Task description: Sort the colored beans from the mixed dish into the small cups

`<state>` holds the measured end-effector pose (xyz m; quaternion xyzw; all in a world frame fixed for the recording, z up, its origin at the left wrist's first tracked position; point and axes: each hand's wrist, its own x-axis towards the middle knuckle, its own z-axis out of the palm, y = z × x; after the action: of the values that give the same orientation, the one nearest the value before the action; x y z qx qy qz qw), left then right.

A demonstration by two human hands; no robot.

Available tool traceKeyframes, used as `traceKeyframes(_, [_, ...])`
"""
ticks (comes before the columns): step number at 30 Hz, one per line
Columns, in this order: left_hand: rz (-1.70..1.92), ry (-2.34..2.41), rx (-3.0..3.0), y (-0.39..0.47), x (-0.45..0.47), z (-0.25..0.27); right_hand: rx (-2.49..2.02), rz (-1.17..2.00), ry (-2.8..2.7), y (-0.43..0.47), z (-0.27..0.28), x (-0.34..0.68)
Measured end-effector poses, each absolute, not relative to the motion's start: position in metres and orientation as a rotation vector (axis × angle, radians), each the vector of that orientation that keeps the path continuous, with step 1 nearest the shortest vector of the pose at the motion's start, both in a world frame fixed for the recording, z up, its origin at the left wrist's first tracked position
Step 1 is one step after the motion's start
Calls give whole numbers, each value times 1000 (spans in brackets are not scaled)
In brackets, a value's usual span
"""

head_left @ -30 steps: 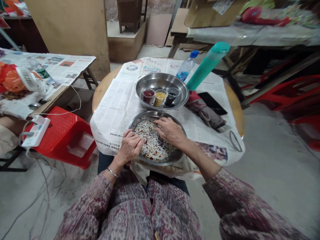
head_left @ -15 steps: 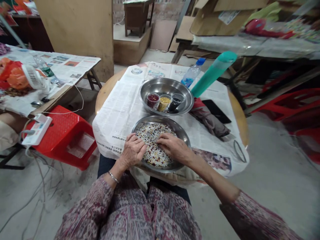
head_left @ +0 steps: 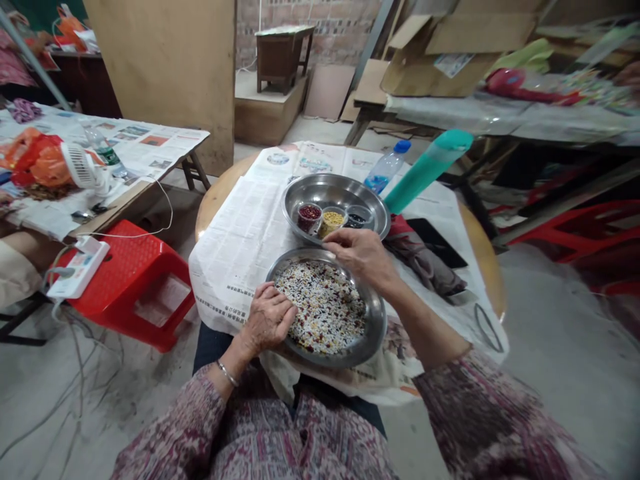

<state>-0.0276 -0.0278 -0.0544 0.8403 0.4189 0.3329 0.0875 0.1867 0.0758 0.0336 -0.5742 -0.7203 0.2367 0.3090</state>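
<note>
1. Mixed granules (head_left: 325, 310): white, black, yellow, dark red; inside near steel basin (head_left: 379, 327)
2. Right hand (head_left: 367, 259): fingertips together at basin's far side; contents hidden
3. Left hand (head_left: 270, 318): curled at basin's left side; cannot tell grip

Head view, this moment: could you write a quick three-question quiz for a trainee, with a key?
1. How many cups are in the far bowl? (a) two (b) three (c) five
2. True or false: the left hand is nearer the cups than the right hand.
3. Fill in: the colour seen in the middle cup is ____.

Key: 1. b; 2. false, the right hand is nearer; 3. yellow.
</note>
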Motion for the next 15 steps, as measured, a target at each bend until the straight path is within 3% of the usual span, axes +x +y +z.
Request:
traceKeyframes(4, [965, 1253, 2500, -28, -28, -55, -1467, 739, -1869, 104, 43, 183])
traceKeyframes(15, [952, 1214, 2486, -29, -30, -55, -1762, 125, -2160, 181, 32, 159])
